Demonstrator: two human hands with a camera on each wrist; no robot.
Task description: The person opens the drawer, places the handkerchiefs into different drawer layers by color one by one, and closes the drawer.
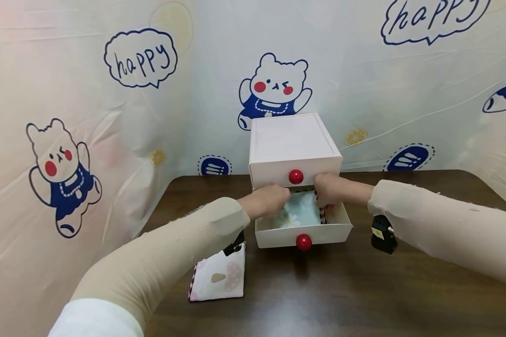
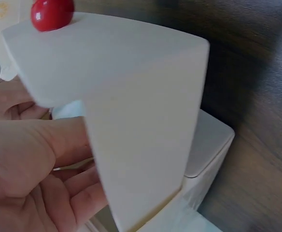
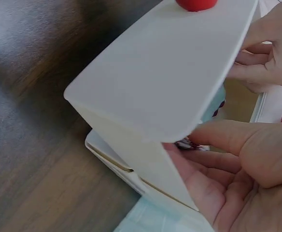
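Note:
A folded pale green cloth [image 1: 297,210] with a white flower and dark checked trim lies in the pulled-out lower drawer [image 1: 274,238] of a small white drawer box [image 1: 293,138]. My left hand [image 1: 266,201] reaches over the drawer's left side with curled fingers and holds the cloth's left edge; in the left wrist view the drawer wall hides the fingertips. At the opposite edge, my right hand [image 1: 330,188] pinches the trimmed side between thumb and fingers. The right wrist view shows this trim [image 3: 191,143] beside the right thumb.
A folded white cloth [image 1: 219,276] with a mushroom print lies on the brown table [image 1: 320,299], near my left forearm. The upper drawer, with its red knob [image 1: 296,176], is closed. Another red knob [image 1: 304,242] sits on the lower drawer's front. A printed curtain [image 1: 211,93] hangs behind.

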